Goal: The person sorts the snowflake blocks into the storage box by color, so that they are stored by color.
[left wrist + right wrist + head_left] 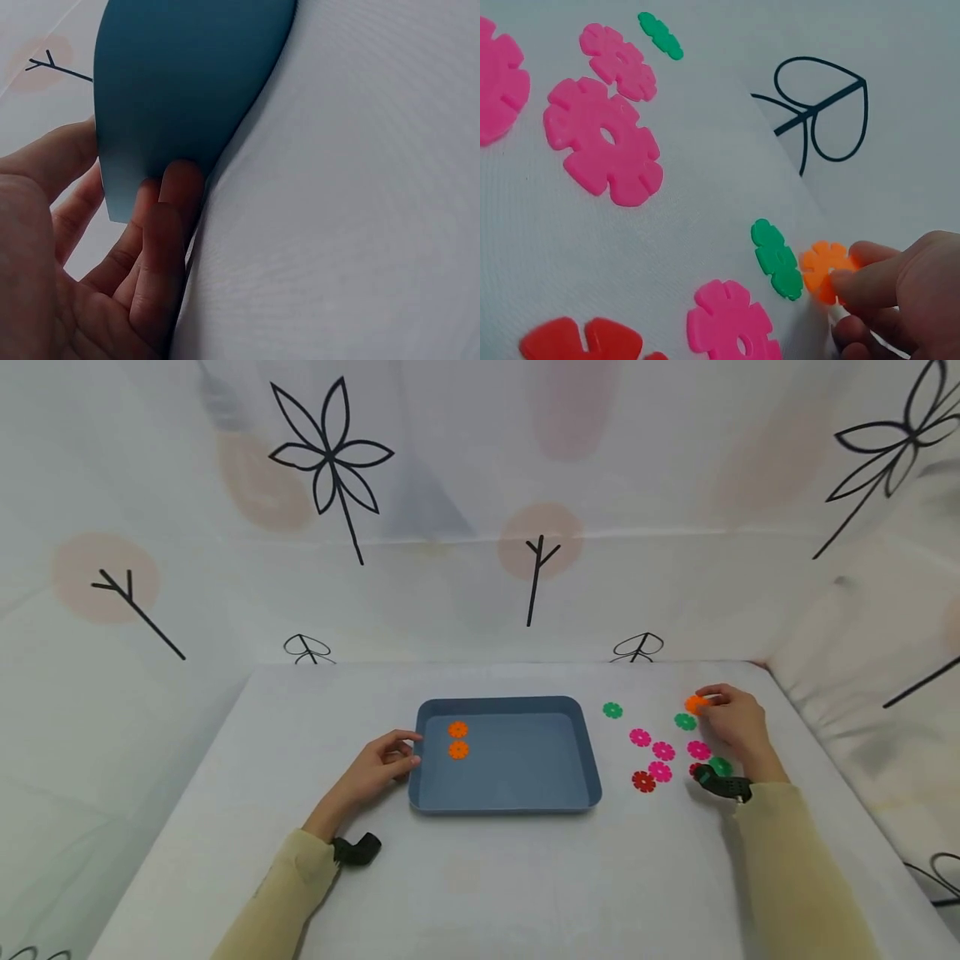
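One orange disc (693, 705), head view: it's pinched in the fingertips of the R hand (738, 722), just beyond a green disc (686, 722). Pink discs (663, 751) and a red disc (643, 781) lie flat on the cloth (480, 885), nearer the wearer & L of that hand. The L hand (375, 768) is at the tray (517, 768), gripping its L end w/ bent fingers; two other orange discs (458, 750) lie inside, just past those fingertips. Discs prob. v. light, stiff plastic.

L wrist view: part of the hand goes behind the tray's rim, other fingertips sit on the outer wall, so it looks like a hold on the wall, tho the far side's hidden. Tray prob. light, rigid, a bit slick; best held by that wall, rim between thumb & fingers.

R wrist view: orange disc is tilted, held by its edge nearest the palm, w/ the green disc just past it. Notched rim should give decent purchase; flat discs prob. awkward to lift, so go for edge or notches, approx. opposite sides. Not fragile, I'd guess.
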Motion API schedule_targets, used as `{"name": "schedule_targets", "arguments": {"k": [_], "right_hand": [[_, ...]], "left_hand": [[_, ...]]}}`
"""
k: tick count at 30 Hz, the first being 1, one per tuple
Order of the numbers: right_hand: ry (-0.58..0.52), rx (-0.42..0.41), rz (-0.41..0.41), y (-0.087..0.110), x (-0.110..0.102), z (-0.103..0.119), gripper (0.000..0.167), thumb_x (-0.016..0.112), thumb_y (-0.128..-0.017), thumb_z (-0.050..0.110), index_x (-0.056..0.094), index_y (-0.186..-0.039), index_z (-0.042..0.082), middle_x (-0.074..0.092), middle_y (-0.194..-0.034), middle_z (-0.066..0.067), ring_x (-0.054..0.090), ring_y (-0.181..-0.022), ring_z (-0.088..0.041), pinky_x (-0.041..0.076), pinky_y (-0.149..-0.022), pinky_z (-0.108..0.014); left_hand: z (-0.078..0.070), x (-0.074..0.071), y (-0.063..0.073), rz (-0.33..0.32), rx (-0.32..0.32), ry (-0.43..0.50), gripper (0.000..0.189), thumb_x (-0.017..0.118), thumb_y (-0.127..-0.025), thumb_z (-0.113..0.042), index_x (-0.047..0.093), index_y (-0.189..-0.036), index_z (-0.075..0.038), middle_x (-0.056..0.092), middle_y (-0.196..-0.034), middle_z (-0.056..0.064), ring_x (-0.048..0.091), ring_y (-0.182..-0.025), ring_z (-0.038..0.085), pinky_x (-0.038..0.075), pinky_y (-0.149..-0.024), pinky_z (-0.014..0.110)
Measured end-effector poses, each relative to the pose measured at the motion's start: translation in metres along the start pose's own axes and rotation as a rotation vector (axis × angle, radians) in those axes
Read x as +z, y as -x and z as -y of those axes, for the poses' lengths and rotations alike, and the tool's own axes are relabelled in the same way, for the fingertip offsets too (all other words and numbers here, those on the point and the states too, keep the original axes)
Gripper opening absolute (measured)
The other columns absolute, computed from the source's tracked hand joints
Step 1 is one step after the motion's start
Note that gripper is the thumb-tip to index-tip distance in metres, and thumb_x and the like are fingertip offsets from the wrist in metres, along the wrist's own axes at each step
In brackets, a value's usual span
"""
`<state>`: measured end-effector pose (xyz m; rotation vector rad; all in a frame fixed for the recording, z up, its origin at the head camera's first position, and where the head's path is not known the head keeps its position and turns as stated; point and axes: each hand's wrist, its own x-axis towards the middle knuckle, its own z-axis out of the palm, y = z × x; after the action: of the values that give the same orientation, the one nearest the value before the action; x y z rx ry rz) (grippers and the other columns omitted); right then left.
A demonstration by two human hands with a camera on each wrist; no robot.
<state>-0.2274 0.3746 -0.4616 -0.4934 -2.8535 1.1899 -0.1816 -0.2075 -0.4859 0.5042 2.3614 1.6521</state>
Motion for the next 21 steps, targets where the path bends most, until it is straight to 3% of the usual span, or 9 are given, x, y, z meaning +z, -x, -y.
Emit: {"name": "schedule_targets", "arguments": {"k": [6, 10, 16, 21], "right_hand": [[-0.045, 0.01, -0.008, 0.001, -0.004, 0.0, 0.04, 0.042, -0.104, 0.02, 0.056, -0.136, 0.001, 0.047, -0.132, -0.026, 0.046, -0.093, -0.033, 0.045, -0.057, -0.026], [-0.104, 0.03, -0.013, 0.002, -0.008, 0.002, 0.042, 0.044, -0.104, 0.026, 0.054, -0.139, 0.004, 0.045, -0.135, -0.025, 0.047, -0.094, -0.031, 0.045, -0.056, -0.025], [-0.157, 0.025, -0.017, 0.003, -0.01, 0.018, 0.047, 0.048, -0.104, 0.037, 0.054, -0.141, 0.008, 0.049, -0.135, -0.019, 0.06, -0.105, -0.03, 0.046, -0.071, -0.029], [-0.229, -0.038, -0.005, 0.005, -0.003, 0.037, 0.047, 0.05, -0.104, 0.033, 0.054, -0.14, 0.003, 0.05, -0.133, -0.018, 0.063, -0.093, -0.016, 0.049, -0.084, -0.023]], "left_hand": [[-0.001, 0.0, 0.001, 0.004, 0.022, -0.021, 0.044, 0.068, -0.097, -0.025, 0.056, -0.132, -0.002, 0.059, -0.097, 0.009, 0.061, -0.071, 0.014, 0.048, -0.062, 0.027], [-0.003, 0.0, 0.001, 0.01, -0.015, -0.015, 0.042, 0.068, -0.097, -0.023, 0.057, -0.133, -0.004, 0.059, -0.099, 0.01, 0.061, -0.072, 0.016, 0.048, -0.063, 0.028], [-0.005, 0.0, 0.0, 0.014, -0.045, -0.008, 0.04, 0.067, -0.098, -0.018, 0.057, -0.134, -0.005, 0.059, -0.101, 0.012, 0.062, -0.076, 0.019, 0.049, -0.065, 0.028], [-0.009, 0.0, 0.002, 0.014, -0.045, 0.0, 0.04, 0.066, -0.098, -0.015, 0.056, -0.134, -0.003, 0.058, -0.1, 0.011, 0.061, -0.075, 0.02, 0.049, -0.066, 0.028]]}}
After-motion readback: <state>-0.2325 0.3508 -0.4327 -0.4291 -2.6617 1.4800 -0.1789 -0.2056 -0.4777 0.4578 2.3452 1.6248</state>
